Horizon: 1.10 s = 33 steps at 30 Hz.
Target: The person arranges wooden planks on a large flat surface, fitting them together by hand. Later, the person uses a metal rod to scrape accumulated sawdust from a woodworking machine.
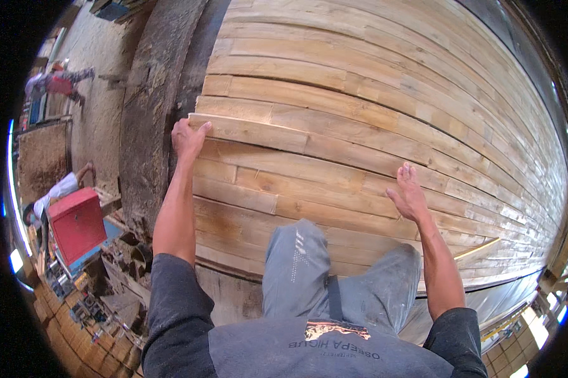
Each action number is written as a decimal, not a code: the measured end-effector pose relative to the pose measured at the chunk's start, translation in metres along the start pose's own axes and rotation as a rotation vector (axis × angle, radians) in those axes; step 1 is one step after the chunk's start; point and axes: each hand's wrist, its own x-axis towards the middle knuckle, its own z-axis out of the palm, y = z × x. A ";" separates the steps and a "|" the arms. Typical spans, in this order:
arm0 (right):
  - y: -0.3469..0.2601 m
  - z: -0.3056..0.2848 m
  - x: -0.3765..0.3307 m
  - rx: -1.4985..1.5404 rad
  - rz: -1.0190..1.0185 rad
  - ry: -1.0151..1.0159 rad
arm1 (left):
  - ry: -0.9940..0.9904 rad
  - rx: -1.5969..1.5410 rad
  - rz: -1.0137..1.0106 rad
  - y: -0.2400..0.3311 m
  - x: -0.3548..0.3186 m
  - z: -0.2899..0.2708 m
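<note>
My left hand (189,135) is closed on the left end of a wooden plank (255,133). The thumb lies on top, and the fingers curl over the end. That end looks slightly raised above the neighbouring strips. Farther right, my right hand (411,194) is stretched out with the thumb apart and nothing in it. It rests on or just above the wooden surface (309,189), made of long pale strips laid side by side. My knees are on these strips, close to my body.
A dark, dusty beam (155,94) runs along the left edge of the strips. Beyond it are a red metal box (77,225), machine parts (123,271) and two other people. A thin yellow stick (477,249) lies at the right.
</note>
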 end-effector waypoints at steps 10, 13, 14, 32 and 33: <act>0.003 0.008 0.006 -0.101 0.016 0.025 | -0.200 0.162 0.044 -0.009 0.008 0.014; -0.003 -0.001 0.001 -0.060 0.118 0.004 | -0.156 0.110 0.060 0.011 0.003 0.016; -0.006 -0.003 0.000 -0.048 0.116 0.000 | -0.152 0.124 0.067 0.004 0.002 0.017; 0.274 0.134 -0.311 0.371 1.649 0.872 | -0.190 -0.305 1.283 0.614 -0.364 0.118; 0.276 0.139 -0.309 0.378 1.565 0.968 | -0.232 -0.311 1.301 0.651 -0.391 0.124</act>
